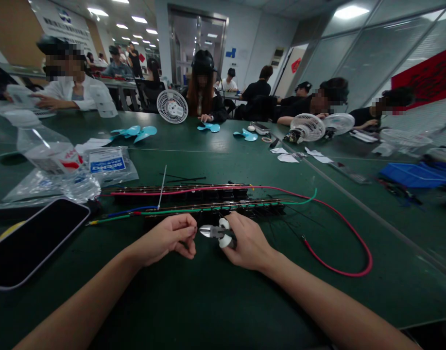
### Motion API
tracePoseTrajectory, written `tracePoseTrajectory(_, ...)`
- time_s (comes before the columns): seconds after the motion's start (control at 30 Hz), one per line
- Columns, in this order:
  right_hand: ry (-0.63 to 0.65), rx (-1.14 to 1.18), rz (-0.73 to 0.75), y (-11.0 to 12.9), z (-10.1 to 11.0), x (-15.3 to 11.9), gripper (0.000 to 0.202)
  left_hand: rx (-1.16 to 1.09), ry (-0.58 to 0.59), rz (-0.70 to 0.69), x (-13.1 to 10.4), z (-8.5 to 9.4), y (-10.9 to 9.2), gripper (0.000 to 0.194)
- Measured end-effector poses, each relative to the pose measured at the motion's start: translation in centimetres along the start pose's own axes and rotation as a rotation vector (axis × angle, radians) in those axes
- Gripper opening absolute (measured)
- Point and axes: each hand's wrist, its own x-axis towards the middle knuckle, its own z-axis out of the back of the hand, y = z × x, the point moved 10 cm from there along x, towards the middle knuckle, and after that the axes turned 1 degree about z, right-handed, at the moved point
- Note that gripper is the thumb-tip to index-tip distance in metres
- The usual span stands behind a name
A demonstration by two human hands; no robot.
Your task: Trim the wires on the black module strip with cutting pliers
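Our right hand (249, 241) grips likely stiff cutters (219, 232), best held by their handles (226, 241); our left hand (168, 238), at nine o'clock, pinches, contents unclear.

Left forearm (95, 289) and right forearm (325, 294) left bare up to the near edge of view, both wrists (130, 257) uncovered, left hand (168, 238) and right hand (249, 243) ungloved, forearms broadened towards the near side, narrowed at the wrists

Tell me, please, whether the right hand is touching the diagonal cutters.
Touching. The head view shows the right hand wrapped around the rear of the diagonal cutters, with their metal front end sticking out from the grasp.
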Motion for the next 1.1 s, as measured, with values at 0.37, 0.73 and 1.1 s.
tracePoseTrajectory(0.37, -0.029, 0.007, -0.052, -0.7, -0.2, -0.4, 0.035, 0.075, 0.127, 0.09, -0.5, -1.3, 0.7, 0.017)
tracePoseTrajectory(0.73, 0.03, -0.029, -0.01, -0.4, -0.3, 0.2, 0.022, 0.182, -0.001, -0.164, -0.2, -0.1, -1.9, 0.012)
tracePoseTrajectory(1.1, 0.038, -0.112, -0.01, -0.2, -0.8, 0.5, 0.034, 0.255, 0.052, -0.194, -0.1, -0.5, -2.0, 0.012)
